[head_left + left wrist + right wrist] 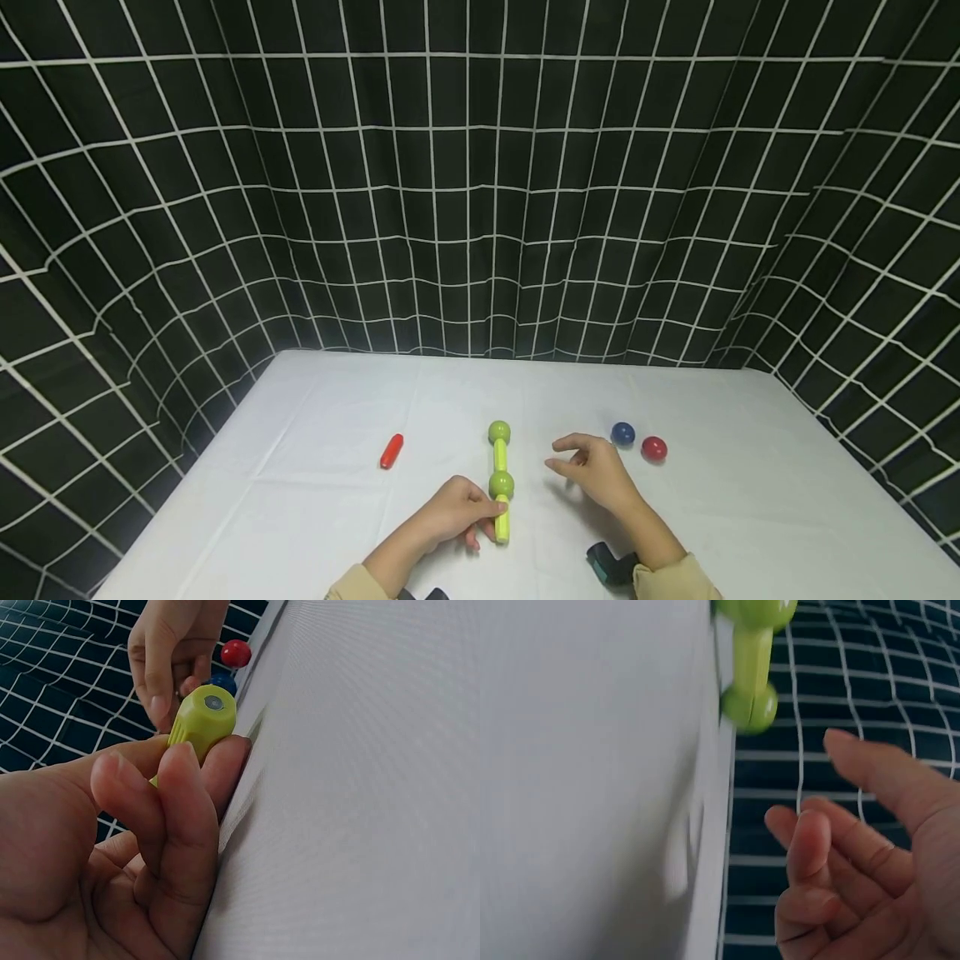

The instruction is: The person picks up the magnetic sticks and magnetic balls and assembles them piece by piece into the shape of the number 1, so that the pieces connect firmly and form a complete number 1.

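My left hand (459, 510) pinches the near yellow-green rod (502, 525) of a joined chain between thumb and fingers. In that chain a green ball (501, 484) follows the held rod, then a second yellow-green rod (500, 455), then another green ball (498, 432) at the far end. The left wrist view shows the held rod's end face (214, 703) with a round grey metallic spot. My right hand (596, 471) hovers right of the chain, fingers loosely bent, with nothing between thumb and fingertips. In the right wrist view part of the chain (751, 664) appears above that hand.
A red rod (392, 451) lies on the white-covered table (315, 433) to the left. Beyond my right hand are a blue ball (622, 433) and a red ball (654, 449). Black curtains with a white grid (480, 217) stand behind and at both sides.
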Demonstrator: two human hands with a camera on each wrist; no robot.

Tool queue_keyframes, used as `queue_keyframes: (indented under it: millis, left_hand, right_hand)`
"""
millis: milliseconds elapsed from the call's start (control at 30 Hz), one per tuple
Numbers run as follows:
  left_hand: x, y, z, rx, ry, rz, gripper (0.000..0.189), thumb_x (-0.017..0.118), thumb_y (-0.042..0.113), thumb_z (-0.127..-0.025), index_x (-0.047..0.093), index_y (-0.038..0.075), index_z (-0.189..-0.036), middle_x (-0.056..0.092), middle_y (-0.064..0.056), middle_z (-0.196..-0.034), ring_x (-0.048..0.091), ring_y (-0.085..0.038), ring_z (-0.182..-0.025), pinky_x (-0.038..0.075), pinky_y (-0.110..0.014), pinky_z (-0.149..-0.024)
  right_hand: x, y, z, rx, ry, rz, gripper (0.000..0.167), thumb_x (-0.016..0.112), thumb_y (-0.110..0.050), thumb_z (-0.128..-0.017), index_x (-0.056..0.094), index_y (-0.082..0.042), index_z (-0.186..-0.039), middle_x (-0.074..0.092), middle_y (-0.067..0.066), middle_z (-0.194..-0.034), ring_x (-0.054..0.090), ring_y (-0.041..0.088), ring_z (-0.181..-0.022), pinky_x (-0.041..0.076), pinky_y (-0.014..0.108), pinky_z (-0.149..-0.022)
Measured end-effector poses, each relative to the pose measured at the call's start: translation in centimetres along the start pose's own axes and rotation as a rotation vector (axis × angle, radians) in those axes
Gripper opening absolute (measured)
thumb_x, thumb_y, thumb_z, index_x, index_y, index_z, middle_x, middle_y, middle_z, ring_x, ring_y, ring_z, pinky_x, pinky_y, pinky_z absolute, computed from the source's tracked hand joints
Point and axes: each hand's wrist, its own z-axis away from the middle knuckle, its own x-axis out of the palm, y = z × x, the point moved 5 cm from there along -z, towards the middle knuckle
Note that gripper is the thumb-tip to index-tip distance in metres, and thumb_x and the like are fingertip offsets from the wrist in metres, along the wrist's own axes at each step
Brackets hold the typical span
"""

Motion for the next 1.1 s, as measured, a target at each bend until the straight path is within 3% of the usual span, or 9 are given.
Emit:
queue_keyframes:
  millis: [200, 433, 533, 733, 1100]
  left_hand:
    - [0.0, 0.0, 0.0, -0.003, -0.003, 0.018, 0.028, 0.065, 0.026, -0.085, 0.068, 0.001, -0.074, 0.066, -0.006, -0.058, 0.043, 0.000, -0.033, 0.034, -0.011, -0.034]
    - [0.0, -0.2, -0.1, -0.004, -0.011, 0.021, 0.028, 0.065, 0.027, -0.085, 0.068, 0.002, -0.074, 0.065, -0.004, -0.057, 0.043, 0.001, -0.033, 0.034, -0.011, -0.034]
    - [0.0, -0.3, -0.1, -0.009, -0.018, 0.025, 0.027, 0.065, 0.026, -0.085, 0.068, 0.002, -0.074, 0.065, -0.002, -0.056, 0.043, 0.001, -0.033, 0.034, -0.010, -0.034]
    - [0.0, -0.2, -0.2, 0.004, -0.020, 0.023, 0.027, 0.065, 0.027, -0.085, 0.068, 0.002, -0.074, 0.065, -0.002, -0.056, 0.043, 0.001, -0.033, 0.034, -0.011, -0.034]
    - [-0.1, -0.3, -0.2, -0.003, -0.011, 0.029, 0.027, 0.066, 0.027, -0.084, 0.068, 0.002, -0.074, 0.066, -0.006, -0.058, 0.043, 0.000, -0.032, 0.035, -0.011, -0.034]
  right_hand:
    - [-2.5, 1.4, -0.6, -0.009, 0.039, 0.072, 0.026, 0.076, -0.014, -0.075, 0.070, 0.000, -0.096, 0.058, 0.002, -0.062, 0.044, 0.008, -0.052, 0.036, 0.020, -0.044]
    - [-5.2, 3.1, -0.8, 0.065, 0.046, 0.078, 0.033, 0.073, -0.021, -0.079, 0.068, 0.000, -0.104, 0.064, 0.008, -0.079, 0.048, 0.011, -0.064, 0.041, 0.021, -0.053]
    - [-6.1, 3.7, -0.7, 0.100, 0.047, 0.072, 0.035, 0.072, -0.023, -0.081, 0.067, -0.001, -0.106, 0.064, 0.008, -0.082, 0.047, 0.010, -0.063, 0.041, 0.022, -0.051]
    - [-7.6, 4.5, -0.7, 0.158, 0.061, 0.072, 0.038, 0.070, -0.028, -0.082, 0.066, -0.003, -0.112, 0.057, 0.005, -0.066, 0.044, 0.010, -0.055, 0.039, 0.023, -0.046]
    - [-9.7, 6.7, -0.5, 0.205, 0.096, 0.084, 0.048, 0.070, -0.026, -0.082, 0.059, 0.002, -0.119, 0.070, 0.009, -0.071, 0.055, 0.012, -0.062, 0.042, 0.022, -0.055]
